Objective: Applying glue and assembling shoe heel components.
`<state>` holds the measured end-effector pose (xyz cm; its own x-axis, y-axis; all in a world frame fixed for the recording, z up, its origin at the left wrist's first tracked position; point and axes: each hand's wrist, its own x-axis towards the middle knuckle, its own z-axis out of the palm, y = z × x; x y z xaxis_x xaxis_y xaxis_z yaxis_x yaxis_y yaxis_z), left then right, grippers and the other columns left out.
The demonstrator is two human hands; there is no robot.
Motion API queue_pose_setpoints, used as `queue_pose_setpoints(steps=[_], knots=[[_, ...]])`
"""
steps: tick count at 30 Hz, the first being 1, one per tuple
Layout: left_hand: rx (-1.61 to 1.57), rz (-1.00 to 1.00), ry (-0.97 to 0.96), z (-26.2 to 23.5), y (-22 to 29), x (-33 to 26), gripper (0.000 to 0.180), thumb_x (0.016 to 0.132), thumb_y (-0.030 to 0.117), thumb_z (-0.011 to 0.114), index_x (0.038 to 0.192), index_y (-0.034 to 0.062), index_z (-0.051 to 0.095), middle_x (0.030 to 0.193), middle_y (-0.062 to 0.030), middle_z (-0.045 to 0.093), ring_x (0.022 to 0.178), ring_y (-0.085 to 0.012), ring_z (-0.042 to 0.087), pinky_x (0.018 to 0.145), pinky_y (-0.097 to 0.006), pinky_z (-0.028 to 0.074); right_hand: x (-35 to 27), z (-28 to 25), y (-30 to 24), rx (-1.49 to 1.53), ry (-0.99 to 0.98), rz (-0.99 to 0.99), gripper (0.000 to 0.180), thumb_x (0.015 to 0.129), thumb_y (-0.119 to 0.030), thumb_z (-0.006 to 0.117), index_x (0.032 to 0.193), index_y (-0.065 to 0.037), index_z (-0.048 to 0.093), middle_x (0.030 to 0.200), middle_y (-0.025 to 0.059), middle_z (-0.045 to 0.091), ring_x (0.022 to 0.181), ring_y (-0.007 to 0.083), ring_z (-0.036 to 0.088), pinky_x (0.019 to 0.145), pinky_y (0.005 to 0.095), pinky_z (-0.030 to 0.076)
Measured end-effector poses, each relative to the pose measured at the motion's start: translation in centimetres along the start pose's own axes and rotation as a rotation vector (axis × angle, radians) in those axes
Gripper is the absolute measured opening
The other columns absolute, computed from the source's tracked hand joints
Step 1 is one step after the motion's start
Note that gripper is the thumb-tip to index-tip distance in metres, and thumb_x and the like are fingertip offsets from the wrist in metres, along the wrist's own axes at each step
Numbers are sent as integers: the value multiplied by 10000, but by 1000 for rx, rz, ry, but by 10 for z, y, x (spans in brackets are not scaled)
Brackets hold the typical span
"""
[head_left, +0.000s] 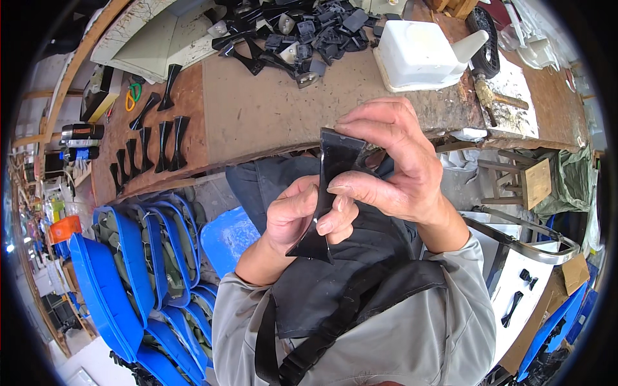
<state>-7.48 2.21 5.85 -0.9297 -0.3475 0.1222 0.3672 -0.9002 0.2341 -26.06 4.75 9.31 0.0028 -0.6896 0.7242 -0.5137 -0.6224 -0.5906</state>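
Over my lap I hold a glossy black plastic piece with flared ends and a narrow waist, tilted slightly off upright. My right hand pinches its upper end, fingers on the top edge and thumb across its face. Lower down, my left hand grips the waist between thumb and fingers. The piece's bottom end flares out below my left hand. Several similar black pieces lie in a row on the left of the brown workbench.
A heap of small black plastic parts covers the bench's back. Right of it stand a white plastic container and a hammer. Scissors lie back left. Blue bins stand at lower left, a wooden stool at right.
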Motion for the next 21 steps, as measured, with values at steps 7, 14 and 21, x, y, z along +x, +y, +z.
queue_pose_setpoints(steps=[7, 14, 21], knots=[[104, 71, 96, 0, 6, -4, 355, 965, 307, 553, 1058, -35, 556, 753, -59, 551, 661, -137, 474, 573, -285, 372, 2, 8, 12, 54, -35, 28, 513, 647, -233, 850, 1075, -19, 664, 1079, 110, 619, 944, 272, 568, 787, 361, 472], [1272, 305, 1037, -46, 82, -30, 265, 955, 232, 589, 942, -25, 649, 770, -16, 627, 691, -92, 550, 632, -240, 436, -38, 35, 88, -9, -117, 661, 457, 827, -266, 739, 1188, -21, 604, 1162, 163, 584, 1070, 312, 577, 898, 378, 479], [2263, -184, 1657, -104, 209, -84, 314, 864, 289, 619, 972, -3, 660, 921, -248, 666, 921, -407, 643, 807, -468, 496, -18, 75, 143, -271, -156, 677, 444, 848, -234, 692, 1200, -1, 554, 1109, 204, 572, 1014, 375, 585, 849, 433, 496]])
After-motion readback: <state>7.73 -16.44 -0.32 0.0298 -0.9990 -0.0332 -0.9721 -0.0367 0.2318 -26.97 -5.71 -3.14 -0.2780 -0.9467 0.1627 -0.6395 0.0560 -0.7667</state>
